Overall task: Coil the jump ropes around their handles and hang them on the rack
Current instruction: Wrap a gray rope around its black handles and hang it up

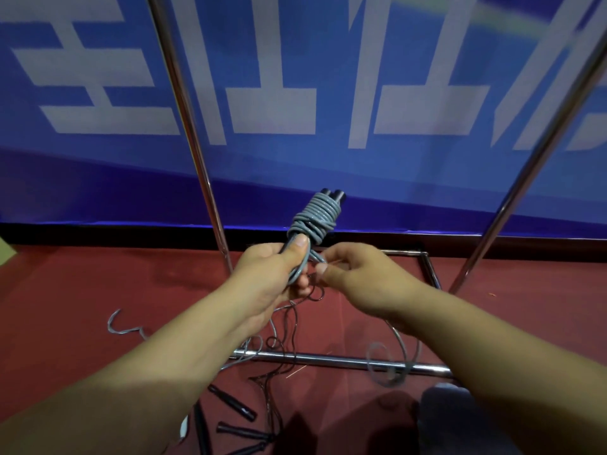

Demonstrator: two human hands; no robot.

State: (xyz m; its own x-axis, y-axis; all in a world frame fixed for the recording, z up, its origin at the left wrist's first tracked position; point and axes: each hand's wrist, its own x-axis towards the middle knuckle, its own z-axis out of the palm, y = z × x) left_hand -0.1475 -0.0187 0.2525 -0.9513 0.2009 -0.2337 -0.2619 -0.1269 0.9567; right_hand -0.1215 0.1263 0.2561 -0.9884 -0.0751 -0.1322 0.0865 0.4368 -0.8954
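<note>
Slack is the risk: if my pinch slips, the grey rope (315, 218) could spring off its handles (333, 194) and unwind. My left hand (279, 274) grips the bundle at centre, thumb pressed on the coils. My right hand (354, 274), just at 3 o'clock, pinches the rope's tail. More ropes (282, 356) lie on the floor at 6 o'clock, by the rack (328, 358).

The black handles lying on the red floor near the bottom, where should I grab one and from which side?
Judging by its pose, take a black handle around its thick middle, coming from above, fingers across its width. It lies flat on the red floor, and its thin black rope trails off the narrow end, so avoid that end.
</note>
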